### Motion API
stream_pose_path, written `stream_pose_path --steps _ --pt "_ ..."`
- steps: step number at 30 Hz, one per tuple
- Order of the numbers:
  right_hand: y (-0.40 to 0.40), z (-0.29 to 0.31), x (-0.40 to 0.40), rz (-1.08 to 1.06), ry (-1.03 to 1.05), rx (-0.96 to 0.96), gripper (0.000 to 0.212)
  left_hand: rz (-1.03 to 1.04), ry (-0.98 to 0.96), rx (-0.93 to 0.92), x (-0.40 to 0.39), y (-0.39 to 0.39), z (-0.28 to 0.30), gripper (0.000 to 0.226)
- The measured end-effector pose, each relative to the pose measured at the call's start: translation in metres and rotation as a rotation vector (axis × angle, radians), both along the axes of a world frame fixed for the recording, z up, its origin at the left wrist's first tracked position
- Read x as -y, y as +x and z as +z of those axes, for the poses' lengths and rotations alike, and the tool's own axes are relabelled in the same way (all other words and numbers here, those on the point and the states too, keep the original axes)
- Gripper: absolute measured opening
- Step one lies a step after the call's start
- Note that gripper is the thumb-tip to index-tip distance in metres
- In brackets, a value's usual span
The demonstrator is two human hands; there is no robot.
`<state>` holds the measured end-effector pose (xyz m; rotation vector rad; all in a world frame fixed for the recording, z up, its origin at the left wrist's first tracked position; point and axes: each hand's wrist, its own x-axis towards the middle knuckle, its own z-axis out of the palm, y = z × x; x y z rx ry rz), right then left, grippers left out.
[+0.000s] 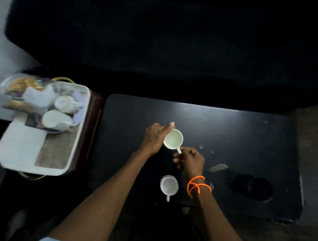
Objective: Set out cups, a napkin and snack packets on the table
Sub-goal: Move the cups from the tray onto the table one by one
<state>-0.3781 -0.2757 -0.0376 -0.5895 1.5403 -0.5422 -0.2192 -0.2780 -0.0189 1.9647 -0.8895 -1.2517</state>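
We see a dark table (pixel 230 134) from above, and two bare arms reach over it. The left hand (pixel 154 139) wraps around the side of a white cup (pixel 173 139), with the thumb lying along the far rim. The right hand (pixel 190 159) pinches the cup's thin handle between its fingertips (pixel 176 159). This cup is near the middle of the table, a bit toward the left edge; we cannot tell if it rests on the table or is just above it. The right wrist wears an orange bead bracelet (pixel 197 185). A second white cup (pixel 169 185) stands upright on the table close to the near edge, just beside the right wrist, with its handle pointing toward us. A dark round thing (pixel 258 188) sits near the right corner on the near side; we cannot tell what it is. Off the left edge of the table is a white tray (pixel 77 143) on a dark stand. On the tray, two more white cups (pixel 57 119) lie on their sides near its far end. A folded white napkin (pixel 19 147) lies at the tray's near left corner. Clear snack packets (pixel 20 88) sit at the tray's far left corner, a little blurry.
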Motion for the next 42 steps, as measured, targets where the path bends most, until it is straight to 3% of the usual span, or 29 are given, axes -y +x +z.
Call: stream_pose_path --steps 3,9,15,21,29,37,42 --pt "-0.042 -0.004 -0.006 -0.073 0.037 -0.068 0.013 -0.09 0.084 -0.047 0.014 -0.041 -0.006 0.089" --pt "-0.103 -0.017 -0.028 -0.134 0.166 -0.118 0.012 -0.259 0.181 -0.019 0.017 -0.106 -0.032 0.079" --pt "-0.122 -0.036 -0.062 -0.167 0.257 -0.093 0.013 -0.401 0.288 -0.005 -0.003 -0.124 -0.052 0.088" --pt "-0.127 -0.051 -0.093 -0.17 0.332 -0.097 0.012 -0.487 0.373 -0.017 -0.027 -0.128 -0.063 0.08" --pt "-0.137 -0.055 -0.113 -0.149 0.386 -0.136 0.013 -0.481 0.377 -0.067 -0.043 -0.141 -0.069 0.061" --pt "-0.152 -0.065 -0.115 -0.178 0.384 -0.083 0.011 -0.503 0.392 -0.081 -0.043 -0.151 -0.066 0.081" --pt "-0.159 -0.071 -0.112 -0.138 0.403 -0.025 0.013 -0.473 0.378 -0.088 -0.046 -0.151 -0.064 0.08"
